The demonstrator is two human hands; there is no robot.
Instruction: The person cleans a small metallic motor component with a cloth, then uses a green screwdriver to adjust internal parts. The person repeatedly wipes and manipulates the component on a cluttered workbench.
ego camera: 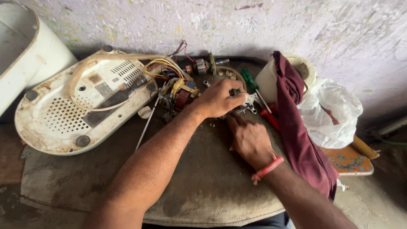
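Note:
My left hand (220, 99) reaches across the dark worn work surface (203, 178), its fingers pinched on a small dark metal part (234, 92). Just below it, my right hand (249, 139), a red thread band at its wrist, rests knuckles up with its fingers pointing at small metal pieces (248, 109) under the left hand; what it holds is hidden. A motor winding with yellow and red wires (180, 91) lies just left of the left hand.
A white appliance base (72, 106) lies upside down at the left, a thin metal rod (146, 126) beside it. Green-handled (250, 80) and red-handled (269, 118) screwdrivers, a maroon cloth (301, 140) over a white container (271, 78), and a white plastic bag (333, 112) sit right.

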